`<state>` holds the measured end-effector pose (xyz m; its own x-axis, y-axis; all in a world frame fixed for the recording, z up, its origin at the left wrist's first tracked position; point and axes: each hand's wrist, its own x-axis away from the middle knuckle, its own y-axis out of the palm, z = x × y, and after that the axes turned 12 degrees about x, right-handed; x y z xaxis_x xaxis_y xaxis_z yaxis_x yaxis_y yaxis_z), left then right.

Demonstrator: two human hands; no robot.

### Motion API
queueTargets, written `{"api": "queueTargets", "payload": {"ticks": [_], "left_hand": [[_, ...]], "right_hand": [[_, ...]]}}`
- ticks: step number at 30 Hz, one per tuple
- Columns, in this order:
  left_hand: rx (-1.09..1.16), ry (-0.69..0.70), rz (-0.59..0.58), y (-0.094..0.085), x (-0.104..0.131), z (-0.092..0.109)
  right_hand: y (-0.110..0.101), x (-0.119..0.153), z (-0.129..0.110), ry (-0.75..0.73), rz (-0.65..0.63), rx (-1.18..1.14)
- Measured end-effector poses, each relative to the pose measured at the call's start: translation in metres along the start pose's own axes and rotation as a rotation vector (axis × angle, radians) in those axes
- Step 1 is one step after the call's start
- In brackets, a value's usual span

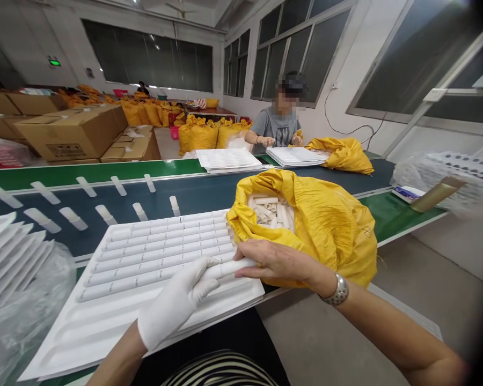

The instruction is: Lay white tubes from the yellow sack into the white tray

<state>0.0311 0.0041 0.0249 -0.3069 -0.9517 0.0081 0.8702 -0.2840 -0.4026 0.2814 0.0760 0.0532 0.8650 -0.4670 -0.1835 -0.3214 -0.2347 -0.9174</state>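
My left hand [175, 300], in a white glove, is closed around the left end of a white plastic tube [228, 269]. The bare fingers of my right hand [276, 260] pinch its right end. The tube is held over a white moulded tray [100, 327], whose upper grooves carry several rows of white tubes with small dark marks [156, 256]. Its lower grooves hold no tubes. Just beyond my right hand, an open yellow sack [326, 225] shows a heap of loose white tubes [271, 212] in its mouth.
A dark conveyor belt [201, 199] runs past the tray, with several tubes standing on it [104, 214]. Stacked trays [12, 262] and clear plastic are at left. Across the belt, a co-worker [279, 120] sits at more trays [295, 156]. A small box [407, 194] lies at right.
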Motion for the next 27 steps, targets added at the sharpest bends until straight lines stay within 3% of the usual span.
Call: {"api": "queueTargets", "payload": {"ticks": [7, 11, 15, 18, 20, 23, 25, 27], "left_hand": [[-0.053, 0.322, 0.04, 0.016, 0.003, -0.005], [-0.143, 0.38, 0.08, 0.019, -0.002, -0.015], [-0.192, 0.344, 0.122, 0.029, -0.006, -0.031], [-0.214, 0.354, 0.121, 0.028, -0.016, -0.029], [-0.31, 0.354, 0.123, 0.015, -0.034, -0.022], [-0.424, 0.221, 0.208, -0.022, -0.085, -0.012], [-0.397, 0.119, 0.311, -0.053, -0.128, -0.012], [-0.34, 0.019, 0.368, -0.079, -0.167, -0.02]], "right_hand": [[0.01, -0.003, -0.007, 0.124, 0.015, -0.11], [0.018, -0.011, -0.006, 0.127, 0.003, -0.203], [0.028, -0.022, -0.005, 0.164, -0.02, -0.248], [0.018, -0.033, -0.002, 0.169, -0.061, -0.189], [0.001, -0.038, 0.007, 0.157, -0.068, -0.153], [-0.023, -0.032, 0.039, 0.271, 0.074, -0.091], [-0.025, -0.018, 0.069, 0.457, 0.156, 0.028], [-0.012, -0.001, 0.098, 0.623, 0.099, 0.142]]}}
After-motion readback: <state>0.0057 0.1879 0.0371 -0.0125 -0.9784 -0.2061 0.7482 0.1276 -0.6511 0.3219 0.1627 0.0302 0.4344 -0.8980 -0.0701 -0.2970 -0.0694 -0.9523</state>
